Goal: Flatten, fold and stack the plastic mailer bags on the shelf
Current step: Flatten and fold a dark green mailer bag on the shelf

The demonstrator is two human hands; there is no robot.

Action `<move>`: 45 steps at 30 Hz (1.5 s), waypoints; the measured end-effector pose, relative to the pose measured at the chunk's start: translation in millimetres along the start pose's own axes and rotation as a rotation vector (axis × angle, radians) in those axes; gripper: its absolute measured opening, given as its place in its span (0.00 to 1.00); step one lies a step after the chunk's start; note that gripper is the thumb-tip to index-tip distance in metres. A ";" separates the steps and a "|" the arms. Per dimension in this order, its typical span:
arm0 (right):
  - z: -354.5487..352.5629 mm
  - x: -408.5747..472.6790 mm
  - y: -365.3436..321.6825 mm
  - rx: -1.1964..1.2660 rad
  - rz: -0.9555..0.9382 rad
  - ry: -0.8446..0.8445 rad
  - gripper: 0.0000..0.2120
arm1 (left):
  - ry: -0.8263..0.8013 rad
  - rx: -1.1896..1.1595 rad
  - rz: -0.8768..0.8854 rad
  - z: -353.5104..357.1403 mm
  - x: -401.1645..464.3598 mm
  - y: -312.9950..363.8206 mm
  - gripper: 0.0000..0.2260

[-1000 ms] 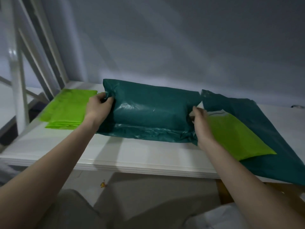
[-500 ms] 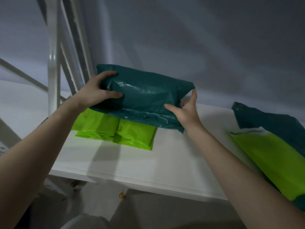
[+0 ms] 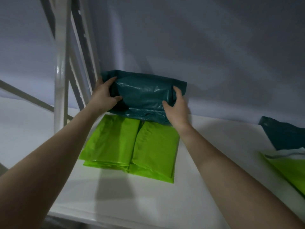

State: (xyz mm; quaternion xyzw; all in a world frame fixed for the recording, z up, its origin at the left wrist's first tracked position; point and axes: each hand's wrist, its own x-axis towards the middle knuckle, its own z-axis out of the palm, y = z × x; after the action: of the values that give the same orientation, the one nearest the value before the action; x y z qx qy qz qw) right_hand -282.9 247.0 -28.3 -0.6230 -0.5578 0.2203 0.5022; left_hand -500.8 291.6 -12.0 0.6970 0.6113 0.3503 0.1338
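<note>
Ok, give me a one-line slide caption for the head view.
Both hands, left hand and right hand, hold a folded dark teal mailer above the folded lime-green mailers on the white shelf.

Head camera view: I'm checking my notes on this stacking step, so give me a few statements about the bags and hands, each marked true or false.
1. Both hands hold the folded dark green bag. True: the left hand grips its left end and the right hand its right end.
2. The dark green bag lies flat in the middle of the shelf. False: it is held up above the far edge of the light green stack.
3. The light green stack is folded. True.
4. The light green stack is in the right hand. False: it rests on the shelf, untouched.
5. No other bags are in view. False: more bags, dark and light green, lie at the right edge.
</note>
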 end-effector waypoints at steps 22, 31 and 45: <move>20.8 4.0 38.5 -0.883 -0.115 -0.386 0.27 | -0.317 0.521 0.171 77.6 -20.0 -0.2 0.25; -13.8 -9.4 27.6 -0.850 -0.165 -0.319 0.30 | -0.240 0.531 0.211 69.2 -39.0 24.6 0.26; -153.4 -60.4 -14.6 -0.878 -0.230 -0.185 0.30 | -0.119 0.345 0.359 33.5 -94.8 154.4 0.26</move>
State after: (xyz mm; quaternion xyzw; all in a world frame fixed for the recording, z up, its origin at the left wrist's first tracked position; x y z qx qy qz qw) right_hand -178.7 131.5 28.3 -0.6886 -0.7061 -0.0393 0.1600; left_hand -362.6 176.6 28.1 0.8263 0.5194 0.2172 -0.0156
